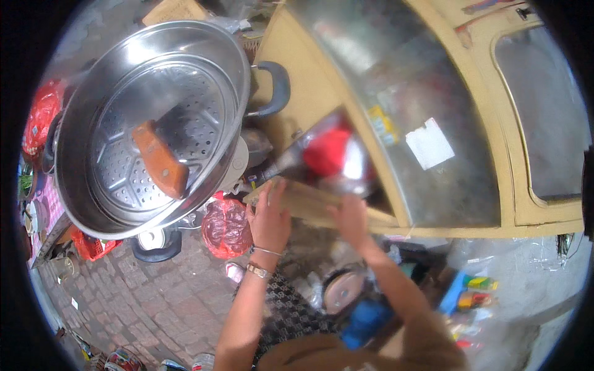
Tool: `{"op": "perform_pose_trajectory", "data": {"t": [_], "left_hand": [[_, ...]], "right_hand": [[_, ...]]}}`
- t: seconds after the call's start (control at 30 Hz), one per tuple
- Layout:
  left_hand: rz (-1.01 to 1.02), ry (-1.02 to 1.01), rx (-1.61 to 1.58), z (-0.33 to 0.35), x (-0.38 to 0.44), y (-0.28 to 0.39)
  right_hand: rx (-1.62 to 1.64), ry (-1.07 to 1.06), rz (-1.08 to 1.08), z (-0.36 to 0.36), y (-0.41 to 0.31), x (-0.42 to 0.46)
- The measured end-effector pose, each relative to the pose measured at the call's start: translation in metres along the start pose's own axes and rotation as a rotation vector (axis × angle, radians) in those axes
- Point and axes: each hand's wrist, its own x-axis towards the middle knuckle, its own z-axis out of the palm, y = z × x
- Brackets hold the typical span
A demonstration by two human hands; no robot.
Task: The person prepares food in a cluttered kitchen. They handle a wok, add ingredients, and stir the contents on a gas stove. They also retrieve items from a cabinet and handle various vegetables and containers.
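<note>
A yellow cabinet drawer stands pulled out in front of me. My left hand rests with its fingers over the drawer's front edge, near its left end. My right hand is blurred and touches or hovers at the same edge further right; its finger pose is unclear. Inside the opening lie a blurred red thing and a shiny whitish thing, too blurred to name. To the left is a large stainless steel steamer pot with a perforated steamer tray. A cleaver with an orange-brown wooden handle lies in it.
The yellow cabinet has glass panels and a white paper piece on one. A red plastic bag hangs or lies below the pot. Near my right arm are a round lid-like thing, a blue bag and bottles.
</note>
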Motion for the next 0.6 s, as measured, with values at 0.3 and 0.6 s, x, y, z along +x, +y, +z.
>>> {"op": "perform_pose_trajectory", "data": {"t": [0.3,0.6], "left_hand": [[0.029,0.173,0.006,-0.006,-0.054,-0.002],[-0.029,0.229,-0.133,0.025,-0.11,-0.014]], "right_hand": [[0.132,-0.196,-0.14,-0.021,0.0,-0.028],[1.779,-0.403,0.783,0.106,0.133,0.029]]}}
